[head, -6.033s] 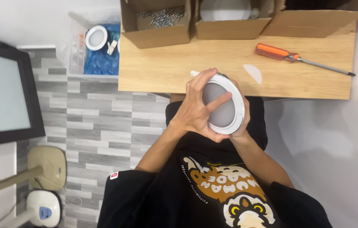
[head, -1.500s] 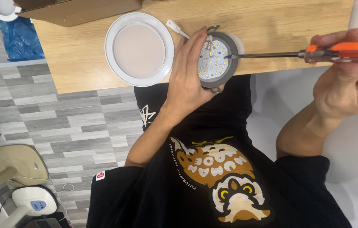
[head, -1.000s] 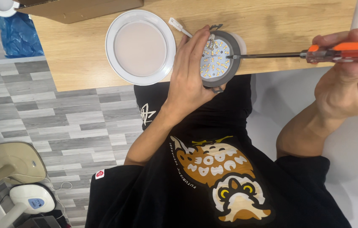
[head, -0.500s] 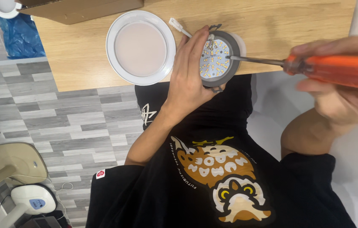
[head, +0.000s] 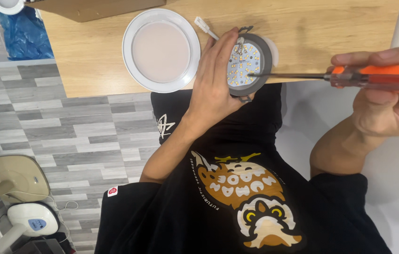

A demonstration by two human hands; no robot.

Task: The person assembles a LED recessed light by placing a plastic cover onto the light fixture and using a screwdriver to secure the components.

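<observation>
A person in a black T-shirt with an owl print (head: 251,207) works at the edge of a pale wooden tabletop (head: 322,33), seen from above. The left hand (head: 213,84) is wrapped around a round grey lamp housing with a white board of small yellow light dots (head: 247,63), gripping it from its left side with fingers curled over the rim and holding it tilted just off the tabletop's near edge, above the lap. The right hand (head: 387,99) is clenched on the orange handle of a long-shafted screwdriver (head: 378,77), whose thin metal shaft runs level to the left, the tip touching the dotted board near its right rim. A white connector on a short lead (head: 204,26) pokes out behind the left hand's fingers. Just beside that hand, to its left, a round white lamp ring with a frosted pinkish disc (head: 161,49) lies flat on the tabletop. A brown cardboard box (head: 96,7) sits at the tabletop's far edge. Below, the floor is grey plank tile (head: 58,122).
</observation>
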